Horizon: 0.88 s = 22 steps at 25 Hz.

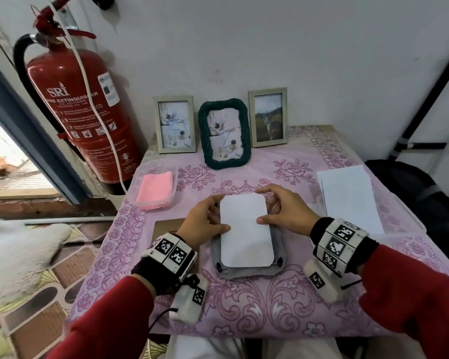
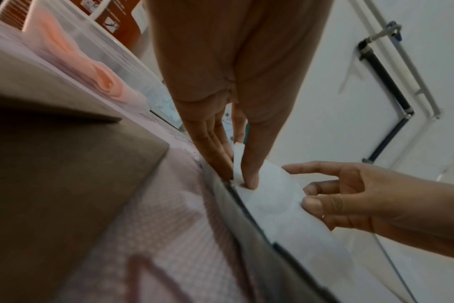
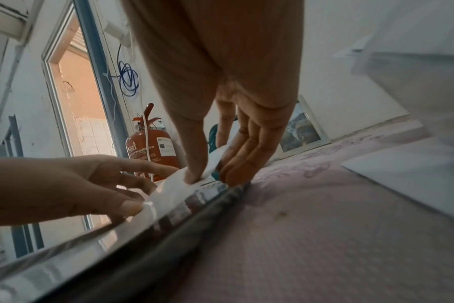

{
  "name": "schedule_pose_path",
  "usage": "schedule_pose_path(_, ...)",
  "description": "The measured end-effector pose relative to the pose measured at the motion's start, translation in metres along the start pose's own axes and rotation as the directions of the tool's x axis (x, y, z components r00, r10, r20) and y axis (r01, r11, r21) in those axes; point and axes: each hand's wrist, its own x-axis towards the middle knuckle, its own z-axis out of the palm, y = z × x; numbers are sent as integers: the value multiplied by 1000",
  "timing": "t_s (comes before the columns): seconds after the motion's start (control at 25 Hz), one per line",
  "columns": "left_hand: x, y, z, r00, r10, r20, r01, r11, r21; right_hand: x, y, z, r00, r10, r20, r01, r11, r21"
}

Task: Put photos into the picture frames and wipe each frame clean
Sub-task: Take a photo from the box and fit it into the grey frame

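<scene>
**Photo being seated in face-down grey frame**

A white, round-cornered photo (image 1: 245, 230), blank side up, was seen at lower centre of the head view, laid on the back of a grey frame (image 1: 278, 265) lying face down on the pink floral tablecloth (image 1: 244, 320). The left hand (image 1: 204, 221) was placed at the photo's left edge, thumb on top and fingers beneath, so the edge was pinched. The right hand (image 1: 287, 209) was set on the right edge the same way, thumb pressed on the sheet, index finger reaching over the top corner. In the left wrist view the photo (image 2: 275, 196) was shown lifted off the frame rim on the left side, not yet flat.

Step judged: inserting the photo, mid-way; wiping of this frame not begun. Three filled frames stood against the wall at upper centre: a pale one (image 1: 175, 124), a dark green one (image 1: 224, 133), another pale one (image 1: 268, 117).

Next move would call for the sheet to be squared inside the rim and pressed flat, then the brown backing board (image 1: 166, 229), left of the frame, to be fitted. The pink cloth (image 1: 154, 190) in its clear tray at mid-left would be needed afterwards. Spare white sheets (image 1: 350, 195) lay at mid-right.
</scene>
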Motion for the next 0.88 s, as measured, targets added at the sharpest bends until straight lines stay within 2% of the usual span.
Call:
schedule_pose_path(0.32, -1, 0, 5, 999, 43, -24, -38, 983, 178, 3, 11, 0, 999, 5, 36, -2, 996, -85)
schedule_pose_path(0.44, -2, -2, 3, 999, 21, -44, -10, 973, 229, 6, 12, 4, 998, 13, 54, -6, 991, -133)
schedule_pose_path(0.56, -2, -5, 2, 999, -14, -35, 22, 970, 240, 8, 14, 6, 998, 27, 51, -18, 988, -155)
schedule_pose_path(0.88, 1, -8, 2, 999, -18, -29, 25, 966, 257, 8, 16, 7, 996, 70, 54, -58, 979, -193)
